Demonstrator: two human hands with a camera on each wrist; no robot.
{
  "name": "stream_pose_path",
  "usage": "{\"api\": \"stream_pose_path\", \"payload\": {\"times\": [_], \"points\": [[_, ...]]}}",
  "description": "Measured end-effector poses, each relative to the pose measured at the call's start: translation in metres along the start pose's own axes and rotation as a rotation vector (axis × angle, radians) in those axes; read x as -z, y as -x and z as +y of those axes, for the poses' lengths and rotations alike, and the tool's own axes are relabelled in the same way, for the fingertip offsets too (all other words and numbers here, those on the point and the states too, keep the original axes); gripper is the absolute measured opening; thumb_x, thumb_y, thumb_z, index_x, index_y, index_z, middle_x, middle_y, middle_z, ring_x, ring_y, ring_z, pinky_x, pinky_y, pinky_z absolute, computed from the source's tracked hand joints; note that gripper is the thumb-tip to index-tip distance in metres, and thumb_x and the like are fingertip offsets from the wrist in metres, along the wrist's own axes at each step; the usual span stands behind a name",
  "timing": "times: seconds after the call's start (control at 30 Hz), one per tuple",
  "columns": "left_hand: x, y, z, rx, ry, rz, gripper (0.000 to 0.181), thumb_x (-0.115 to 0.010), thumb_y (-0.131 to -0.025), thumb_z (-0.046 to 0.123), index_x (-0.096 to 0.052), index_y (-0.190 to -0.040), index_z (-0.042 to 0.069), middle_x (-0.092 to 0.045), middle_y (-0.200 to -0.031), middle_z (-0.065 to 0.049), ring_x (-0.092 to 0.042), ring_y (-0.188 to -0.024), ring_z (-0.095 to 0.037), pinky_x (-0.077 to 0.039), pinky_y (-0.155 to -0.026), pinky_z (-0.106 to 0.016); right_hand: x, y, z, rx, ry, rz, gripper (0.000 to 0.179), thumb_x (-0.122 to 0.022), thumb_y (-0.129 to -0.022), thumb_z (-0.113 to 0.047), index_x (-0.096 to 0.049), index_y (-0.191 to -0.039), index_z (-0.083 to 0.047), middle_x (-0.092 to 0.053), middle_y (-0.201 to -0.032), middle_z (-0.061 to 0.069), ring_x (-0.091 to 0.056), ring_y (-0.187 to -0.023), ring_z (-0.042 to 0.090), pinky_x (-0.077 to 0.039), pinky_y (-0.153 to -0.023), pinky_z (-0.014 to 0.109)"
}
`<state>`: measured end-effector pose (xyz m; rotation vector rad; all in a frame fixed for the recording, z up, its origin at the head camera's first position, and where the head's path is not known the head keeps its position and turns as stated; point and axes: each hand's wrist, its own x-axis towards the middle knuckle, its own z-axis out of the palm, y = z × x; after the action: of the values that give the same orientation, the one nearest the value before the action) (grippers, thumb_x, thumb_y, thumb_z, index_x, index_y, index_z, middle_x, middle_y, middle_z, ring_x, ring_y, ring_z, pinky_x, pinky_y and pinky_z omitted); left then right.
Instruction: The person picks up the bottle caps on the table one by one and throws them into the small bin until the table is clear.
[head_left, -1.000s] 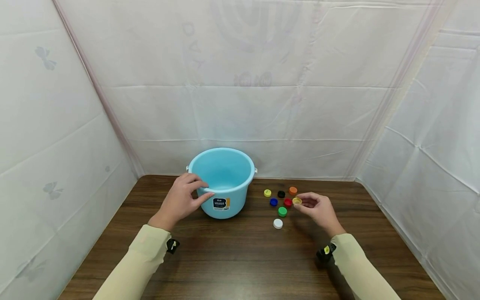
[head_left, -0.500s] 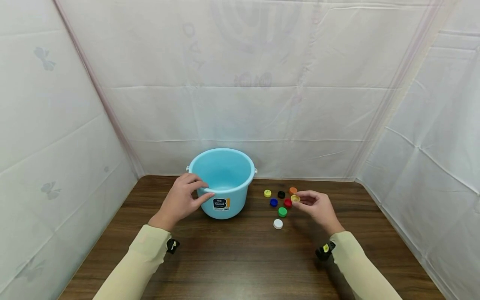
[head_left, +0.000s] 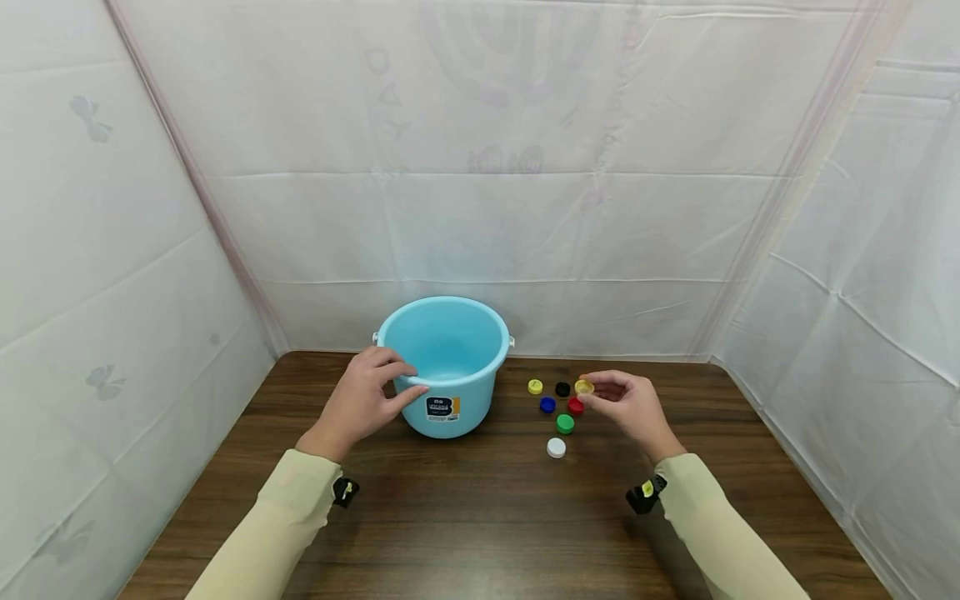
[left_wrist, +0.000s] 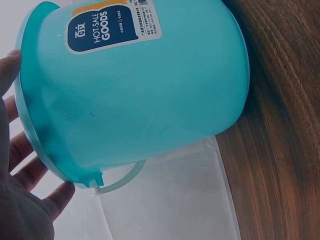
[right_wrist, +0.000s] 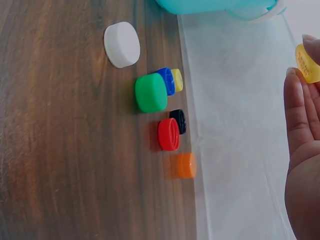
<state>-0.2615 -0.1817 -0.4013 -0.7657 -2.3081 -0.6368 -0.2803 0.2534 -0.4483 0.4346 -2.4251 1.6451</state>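
Note:
A light-blue plastic bucket [head_left: 476, 387] stands upright on the table, a label on its front. My left hand [head_left: 358, 402] grips its near-left rim, thumb outside and fingers over the edge. Between thumb and fingertips, my right hand [head_left: 630, 408] pinches a yellow bottle cap [head_left: 584, 387], held above the table; the right wrist view shows printing on that cap [right_wrist: 308, 65]. Loose caps lie beside this hand: a red cap [head_left: 575, 405], a green cap [head_left: 565, 424], a white cap [head_left: 556, 447], a blue cap [head_left: 547, 404], a black cap [head_left: 562, 388] and an orange cap [right_wrist: 186, 165].
Another yellow cap [head_left: 535, 387] lies nearest the bucket. The dark wooden table [head_left: 480, 517] runs back to a white sheet [head_left: 480, 208], with more sheeting along both sides. A white handle [left_wrist: 122, 180] hangs from the bucket's rim.
My right hand has moved a little up and to the left with the yellow cap, which now covers the orange cap in the head view. The left hand and bucket stay put.

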Motion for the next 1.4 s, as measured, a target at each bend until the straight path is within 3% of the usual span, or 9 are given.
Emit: {"api": "stream_pose_path", "payload": {"times": [0.57,1.1,1.4], "points": [[0.0,-0.001,0.0,0.022,-0.011,-0.018,0.026,-0.09,-0.079,0.03,-0.08,-0.094,0.011,-0.068,-0.094,-0.003,-0.059,-0.094,-0.023,-0.052,-0.091,-0.05,-0.005,-0.014,-0.018,0.013,-0.004,0.007,0.038,-0.087,-0.084,-0.025,-0.075,-0.115,-0.006,-0.075,-0.111,0.013,-0.074,-0.092,0.008,-0.061,-0.079,0.023],[0.001,-0.001,0.0,0.01,-0.014,-0.009,0.025,-0.09,-0.079,0.03,-0.08,-0.093,0.011,-0.068,-0.093,-0.002,-0.058,-0.093,-0.022,-0.054,-0.086,-0.048,-0.009,-0.019,-0.036,0.017,-0.078,-0.041,0.038,-0.083,-0.088,-0.02,-0.072,-0.12,-0.002,-0.072,-0.121,0.021,-0.074,-0.096,0.008,-0.06,-0.084,0.021],[0.001,-0.002,0.001,0.033,-0.005,-0.025,0.026,-0.09,-0.08,0.031,-0.08,-0.093,0.012,-0.069,-0.094,-0.002,-0.058,-0.092,-0.021,-0.054,-0.085,-0.046,-0.013,-0.024,-0.039,0.035,-0.064,-0.031,0.038,-0.083,-0.088,-0.021,-0.073,-0.119,-0.003,-0.074,-0.115,0.021,-0.074,-0.095,0.009,-0.06,-0.083,0.021]]}}
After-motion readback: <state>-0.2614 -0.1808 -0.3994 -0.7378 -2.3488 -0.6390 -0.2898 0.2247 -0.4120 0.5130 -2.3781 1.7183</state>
